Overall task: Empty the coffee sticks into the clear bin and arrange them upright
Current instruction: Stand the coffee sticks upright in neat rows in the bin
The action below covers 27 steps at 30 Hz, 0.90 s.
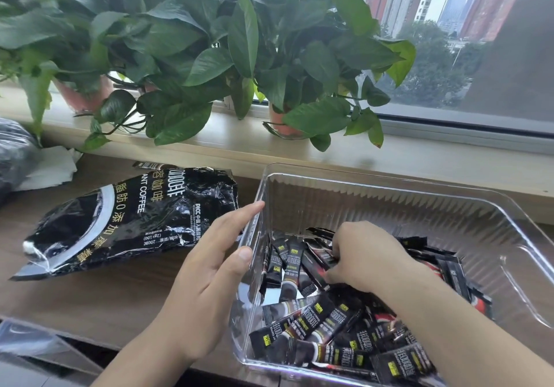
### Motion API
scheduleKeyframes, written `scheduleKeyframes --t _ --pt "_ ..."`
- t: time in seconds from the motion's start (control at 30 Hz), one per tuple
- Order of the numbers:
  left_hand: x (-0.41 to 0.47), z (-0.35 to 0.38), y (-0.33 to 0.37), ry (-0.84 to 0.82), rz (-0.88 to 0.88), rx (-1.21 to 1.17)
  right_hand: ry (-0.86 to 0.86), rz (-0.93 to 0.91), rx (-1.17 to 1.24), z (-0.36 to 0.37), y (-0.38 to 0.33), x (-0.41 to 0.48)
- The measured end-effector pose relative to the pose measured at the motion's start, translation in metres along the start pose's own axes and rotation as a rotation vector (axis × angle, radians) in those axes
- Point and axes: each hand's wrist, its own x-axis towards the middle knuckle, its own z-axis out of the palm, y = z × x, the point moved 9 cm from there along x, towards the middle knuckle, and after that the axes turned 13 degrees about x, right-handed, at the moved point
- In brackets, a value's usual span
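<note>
Loose black foil coffee sticks (pixel 317 323) are lying flat and criss-crossed at the near end of the clear ribbed plastic bin (pixel 389 177), under the right wrist, while a short row (pixel 287 263) is standing upright against its left wall. Inside, the right hand (pixel 362 254) is curling its fingers round a few sticks just beside that row, making it the nearer one. The left hand (pixel 209 266), fingers straight, is bracing the wall from outside.

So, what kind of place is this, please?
Probably an office or flat high up in a city: a light wooden desk stands below a wide glass window showing tall city buildings, with leafy green potted plants on the pale windowsill.
</note>
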Motion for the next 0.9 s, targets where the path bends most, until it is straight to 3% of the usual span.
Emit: scheduleKeyframes --t 0.2,0.4,0.6,0.9 --pt "0.000 -0.001 0.001 0.008 0.023 0.011 -0.092 0.019 -0.155 -0.001 0.022 -0.010" --pt "0.000 0.000 0.002 0.018 0.020 -0.009 0.124 -0.240 0.305 -0.033 -0.029 -0.008" --pt "0.001 0.001 0.001 0.007 0.018 -0.033 -0.079 -0.364 0.034 0.024 -0.060 0.019" --pt "0.001 0.001 0.000 0.026 0.021 -0.024 -0.158 -0.398 0.041 0.027 -0.036 -0.009"
